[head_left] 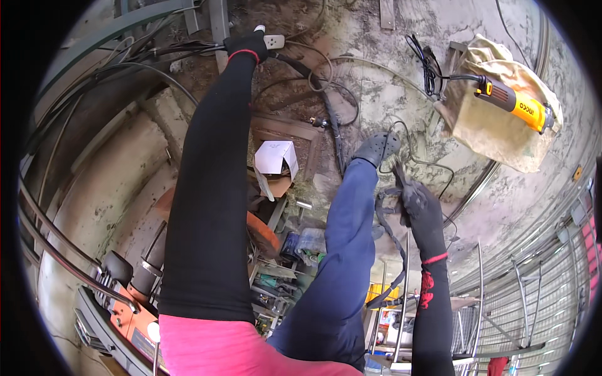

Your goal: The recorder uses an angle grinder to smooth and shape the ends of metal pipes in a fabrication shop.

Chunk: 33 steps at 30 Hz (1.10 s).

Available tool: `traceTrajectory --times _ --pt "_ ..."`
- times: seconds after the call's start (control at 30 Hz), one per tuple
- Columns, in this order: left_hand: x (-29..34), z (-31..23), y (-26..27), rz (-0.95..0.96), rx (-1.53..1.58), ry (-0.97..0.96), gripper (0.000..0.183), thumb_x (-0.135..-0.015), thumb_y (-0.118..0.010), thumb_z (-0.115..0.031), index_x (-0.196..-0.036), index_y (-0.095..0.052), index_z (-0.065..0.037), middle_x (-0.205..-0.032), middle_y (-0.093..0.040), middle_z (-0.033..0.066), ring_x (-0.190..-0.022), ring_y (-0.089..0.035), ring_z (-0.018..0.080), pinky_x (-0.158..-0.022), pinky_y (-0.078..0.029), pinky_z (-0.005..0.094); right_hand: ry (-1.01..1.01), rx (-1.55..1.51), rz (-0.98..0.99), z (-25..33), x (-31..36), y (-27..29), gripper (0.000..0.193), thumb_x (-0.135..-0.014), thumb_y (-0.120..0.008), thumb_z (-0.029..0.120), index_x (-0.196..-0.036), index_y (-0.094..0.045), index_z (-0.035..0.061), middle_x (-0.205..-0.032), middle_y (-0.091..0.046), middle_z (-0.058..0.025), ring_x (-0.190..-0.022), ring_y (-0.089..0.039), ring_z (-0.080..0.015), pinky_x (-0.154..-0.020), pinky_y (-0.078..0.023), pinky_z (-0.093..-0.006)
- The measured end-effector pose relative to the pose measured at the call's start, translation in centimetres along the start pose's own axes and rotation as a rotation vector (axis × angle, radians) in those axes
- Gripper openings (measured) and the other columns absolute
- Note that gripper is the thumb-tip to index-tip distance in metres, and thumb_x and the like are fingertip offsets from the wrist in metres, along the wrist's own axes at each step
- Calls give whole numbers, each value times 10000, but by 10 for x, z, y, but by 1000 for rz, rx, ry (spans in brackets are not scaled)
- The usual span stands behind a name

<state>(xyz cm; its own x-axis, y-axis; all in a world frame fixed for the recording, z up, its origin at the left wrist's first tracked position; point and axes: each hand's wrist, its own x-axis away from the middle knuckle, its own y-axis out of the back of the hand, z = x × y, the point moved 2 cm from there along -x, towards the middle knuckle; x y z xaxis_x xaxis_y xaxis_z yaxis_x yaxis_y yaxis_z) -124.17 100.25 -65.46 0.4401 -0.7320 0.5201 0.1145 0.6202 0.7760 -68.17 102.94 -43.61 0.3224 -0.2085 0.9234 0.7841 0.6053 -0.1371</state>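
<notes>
My left hand [246, 47], in a black glove with a red cuff, reaches to the far end of the floor. It is closed at a white socket block [274, 42], which sticks out on its right side; the fingers are partly hidden. A small white tip [259, 29] shows just above that hand. My right hand [419, 203], gloved in dark grey, is closed around a black taped cable [384, 220] that hangs down past my leg. A grey clog [378, 148] on my foot stands on the floor to the left of the right hand.
A yellow and black power tool [517, 106] lies on a beige cloth bag [492, 135] at right. A white cardboard box [276, 158] sits near an orange disc [262, 235]. Loose cables [335, 119] cross the floor. Metal racks [527, 294] stand at lower right.
</notes>
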Motion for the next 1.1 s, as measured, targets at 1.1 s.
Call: traceTrajectory --times 1.1 --pt "185 -10 172 431 830 -447 655 -887 -829 -251 -1496 -688 -55 -1248 -798 242 -1108 -777 376 -986 -588 450 -362 -667 354 70 -54 -188 214 -1148 -601 385 -1070 -636 190 -732 -582 63 -549 -497 -152 -490 -373 -359"
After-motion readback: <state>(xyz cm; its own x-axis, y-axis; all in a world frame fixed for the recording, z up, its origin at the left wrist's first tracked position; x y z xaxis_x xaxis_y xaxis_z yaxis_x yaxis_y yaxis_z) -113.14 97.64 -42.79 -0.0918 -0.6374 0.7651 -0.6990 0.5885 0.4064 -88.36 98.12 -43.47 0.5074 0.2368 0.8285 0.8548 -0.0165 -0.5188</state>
